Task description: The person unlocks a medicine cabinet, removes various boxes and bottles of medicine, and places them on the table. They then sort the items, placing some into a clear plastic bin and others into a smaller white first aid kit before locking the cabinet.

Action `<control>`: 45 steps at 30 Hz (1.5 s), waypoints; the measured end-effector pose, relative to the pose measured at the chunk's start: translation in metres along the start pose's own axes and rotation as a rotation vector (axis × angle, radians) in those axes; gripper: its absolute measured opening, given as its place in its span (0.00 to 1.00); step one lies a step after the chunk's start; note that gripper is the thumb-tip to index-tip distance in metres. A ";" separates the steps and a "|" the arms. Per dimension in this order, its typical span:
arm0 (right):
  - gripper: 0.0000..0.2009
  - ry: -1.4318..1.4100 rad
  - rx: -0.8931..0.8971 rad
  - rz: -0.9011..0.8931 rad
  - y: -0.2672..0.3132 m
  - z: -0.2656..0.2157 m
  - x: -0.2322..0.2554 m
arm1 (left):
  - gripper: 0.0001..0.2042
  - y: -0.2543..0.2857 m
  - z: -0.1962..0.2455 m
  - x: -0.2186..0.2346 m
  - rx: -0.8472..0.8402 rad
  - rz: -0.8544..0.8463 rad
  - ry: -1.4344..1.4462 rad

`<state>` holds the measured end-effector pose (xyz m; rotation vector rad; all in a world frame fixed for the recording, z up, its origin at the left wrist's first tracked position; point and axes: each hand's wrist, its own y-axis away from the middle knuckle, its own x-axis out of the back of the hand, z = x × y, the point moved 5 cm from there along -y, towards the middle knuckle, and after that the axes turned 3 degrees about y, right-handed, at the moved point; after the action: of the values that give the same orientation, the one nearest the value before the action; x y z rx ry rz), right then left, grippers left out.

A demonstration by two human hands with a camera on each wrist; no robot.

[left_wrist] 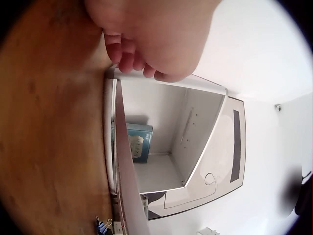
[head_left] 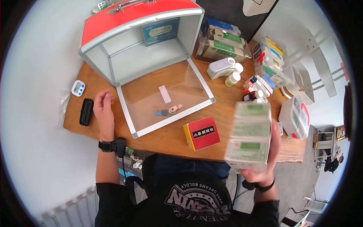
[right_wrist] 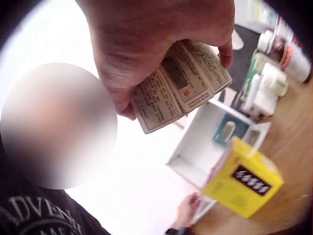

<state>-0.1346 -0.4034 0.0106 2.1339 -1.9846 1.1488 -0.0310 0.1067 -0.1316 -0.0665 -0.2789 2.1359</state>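
Observation:
My right hand grips a stack of three white-and-green medicine boxes, held up over the table's front right; they are blurred in the head view. Their printed faces show under the palm in the right wrist view. My left hand is just left of the case's lowered door, holding nothing, its fingers loosely bent. The red-topped case stands open, a blue medicine box against its back wall. Between the clear door and the stack sits a red-and-yellow medicine box.
Bottles, small medicine boxes and clear bins crowd the table's right side. At the left lie a white timer and a black case. A white lidded box stands at the right edge.

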 end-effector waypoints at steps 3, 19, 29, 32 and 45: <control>0.58 -0.203 -0.111 -0.190 -0.086 -0.020 -0.052 | 0.11 0.002 0.001 -0.003 -0.015 -0.006 0.020; 0.53 0.607 -0.340 -0.110 -0.290 0.095 -0.276 | 0.08 -0.002 0.004 -0.009 -0.052 -0.021 -0.036; 0.54 0.569 -0.222 -0.601 -0.266 0.039 -0.223 | 0.09 -0.004 -0.005 0.000 -0.072 0.008 0.031; 0.33 0.430 0.145 -0.562 -0.195 0.002 -0.152 | 0.10 -0.005 -0.006 0.002 -0.055 0.012 0.019; 0.15 0.014 -0.648 -0.342 0.050 0.101 -0.015 | 0.08 0.048 0.132 -0.068 -0.056 -0.377 -0.095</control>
<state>-0.1272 -0.4482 -0.0940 1.9724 -1.5877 0.3890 -0.0536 0.0022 -0.0177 0.0525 -0.3761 1.7587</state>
